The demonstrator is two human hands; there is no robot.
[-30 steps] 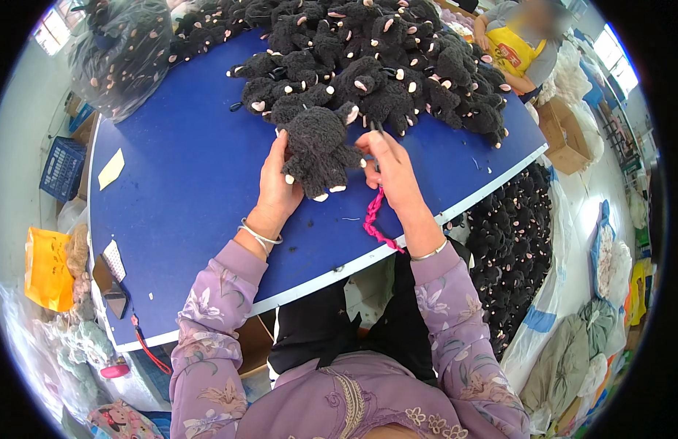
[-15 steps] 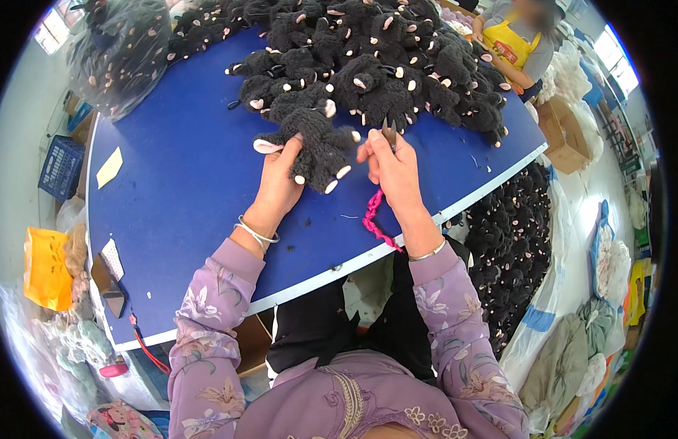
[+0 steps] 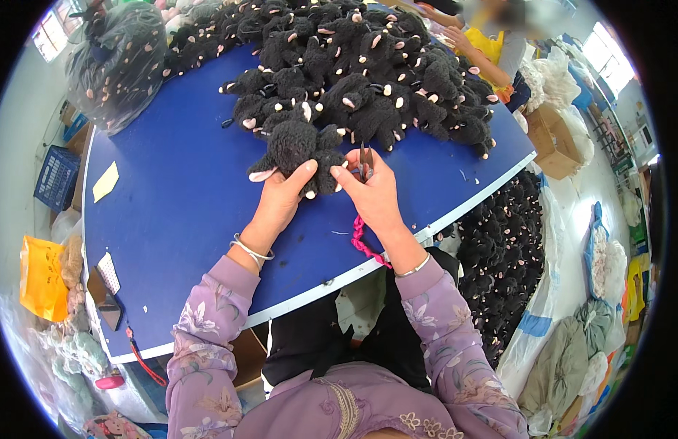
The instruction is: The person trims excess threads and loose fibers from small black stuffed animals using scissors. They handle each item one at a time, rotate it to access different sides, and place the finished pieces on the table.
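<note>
A small black plush toy (image 3: 292, 145) with pale pink ears and light paw tips is held just above the blue table (image 3: 185, 212). My left hand (image 3: 277, 203) is closed round its left side, thumb on top. My right hand (image 3: 377, 196) pinches its right side between thumb and finger. In that same hand, a pair of dark thread snips (image 3: 365, 162) points away from me, blades slightly apart and off the toy. A bright pink braided cord (image 3: 359, 238) hangs below my right palm. Just beyond lies a big heap of similar black plush toys (image 3: 375, 80).
A clear bag of plush toys (image 3: 116, 69) stands at the far left. A phone (image 3: 105, 300) and a yellow paper (image 3: 105, 181) lie on the table's left side. More black toys (image 3: 504, 249) fill a large sack at right. Another person's arm (image 3: 485, 62) is at far right.
My right hand has moved left onto the toy and now grips its side, snips still in hand. The toy has been turned in my left hand. The other person has leaned toward the heap.
</note>
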